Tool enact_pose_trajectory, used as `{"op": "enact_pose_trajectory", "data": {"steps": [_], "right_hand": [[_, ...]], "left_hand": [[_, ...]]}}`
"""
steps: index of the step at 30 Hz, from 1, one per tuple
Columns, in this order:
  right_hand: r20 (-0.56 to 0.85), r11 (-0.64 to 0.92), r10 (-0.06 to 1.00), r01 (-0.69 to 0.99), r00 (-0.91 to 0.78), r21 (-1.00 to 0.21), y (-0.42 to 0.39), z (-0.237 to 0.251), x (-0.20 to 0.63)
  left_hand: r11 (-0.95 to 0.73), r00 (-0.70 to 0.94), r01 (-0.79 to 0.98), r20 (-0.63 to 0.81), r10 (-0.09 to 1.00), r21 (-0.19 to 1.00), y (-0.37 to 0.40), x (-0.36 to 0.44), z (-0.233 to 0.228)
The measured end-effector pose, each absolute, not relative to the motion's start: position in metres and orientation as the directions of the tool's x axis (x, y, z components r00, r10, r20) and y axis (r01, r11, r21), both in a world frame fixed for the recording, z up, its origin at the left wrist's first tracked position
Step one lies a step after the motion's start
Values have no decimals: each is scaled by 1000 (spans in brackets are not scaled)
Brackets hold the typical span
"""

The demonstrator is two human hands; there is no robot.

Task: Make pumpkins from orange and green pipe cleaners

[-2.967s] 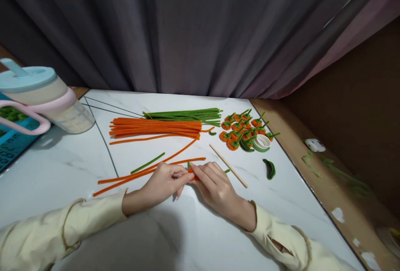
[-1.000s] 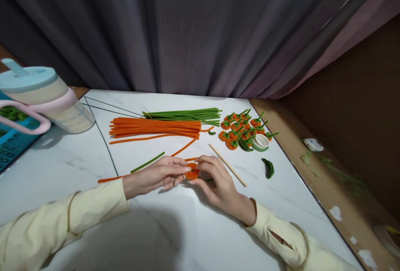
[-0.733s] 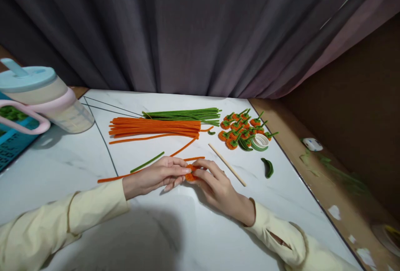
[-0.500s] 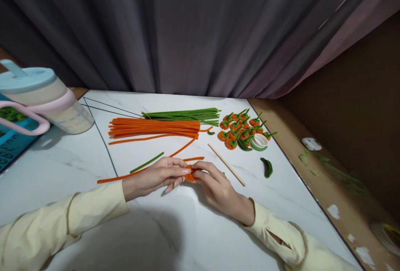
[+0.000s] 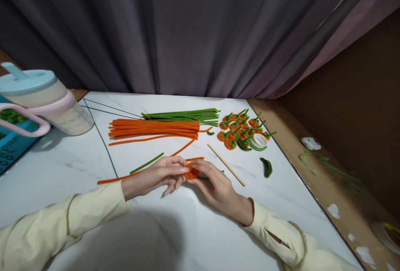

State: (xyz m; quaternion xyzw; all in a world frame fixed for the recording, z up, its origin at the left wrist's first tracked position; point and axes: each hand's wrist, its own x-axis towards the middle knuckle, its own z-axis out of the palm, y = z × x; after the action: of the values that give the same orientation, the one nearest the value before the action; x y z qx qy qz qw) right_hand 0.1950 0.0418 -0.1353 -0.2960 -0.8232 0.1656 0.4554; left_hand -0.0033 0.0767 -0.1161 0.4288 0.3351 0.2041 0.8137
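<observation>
My left hand (image 5: 156, 175) and my right hand (image 5: 215, 183) meet over the white marble table (image 5: 62, 171). Between their fingertips sits a small orange pipe-cleaner coil (image 5: 191, 172), pinched from both sides. A green stem end (image 5: 203, 177) pokes out under my right fingers. An orange pipe cleaner (image 5: 112, 178) trails left from under my left hand. A short green pipe-cleaner piece (image 5: 146, 163) lies just beyond my left hand, and a thin wooden stick (image 5: 226, 164) lies just past my right hand.
Bundles of orange (image 5: 153, 128) and green (image 5: 184, 115) pipe cleaners lie farther back. Several finished orange coils with green stems (image 5: 239, 129), a tape roll (image 5: 258, 141) and a green leaf shape (image 5: 267, 166) sit at the right. A lidded jug (image 5: 40, 104) stands left.
The loose orange pipe cleaner has been wound into a small coil between my fingertips, so its free length on the table has shortened. My hands have stayed in place.
</observation>
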Motion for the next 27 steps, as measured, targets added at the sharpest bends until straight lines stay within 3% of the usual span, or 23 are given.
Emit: {"op": "enact_pose_trajectory", "data": {"steps": [8,14,16,19,24,27], "right_hand": [[675,781,621,387,-399,-490,41,-134,194],[798,736,531,622,-285,-268,37,-124,198],[824,717,509,653,-250,-245,37,-124,199],[816,706,548,626,-185,-332,38,-125,200],[685,651,723,425,-93,-629,41,-129,201],[615,605,781,380,-112,-699,42,-131,201]], "left_hand": [[441,652,-43,-310,692,896,74,0,-116],[509,610,-104,-349,711,854,76,-1,-114],[529,608,-137,-350,712,838,77,-2,-115],[551,617,-180,-342,708,815,78,-4,-117],[563,641,-198,-329,694,803,78,-4,-118],[548,659,-191,-308,686,814,78,-4,-117]]}}
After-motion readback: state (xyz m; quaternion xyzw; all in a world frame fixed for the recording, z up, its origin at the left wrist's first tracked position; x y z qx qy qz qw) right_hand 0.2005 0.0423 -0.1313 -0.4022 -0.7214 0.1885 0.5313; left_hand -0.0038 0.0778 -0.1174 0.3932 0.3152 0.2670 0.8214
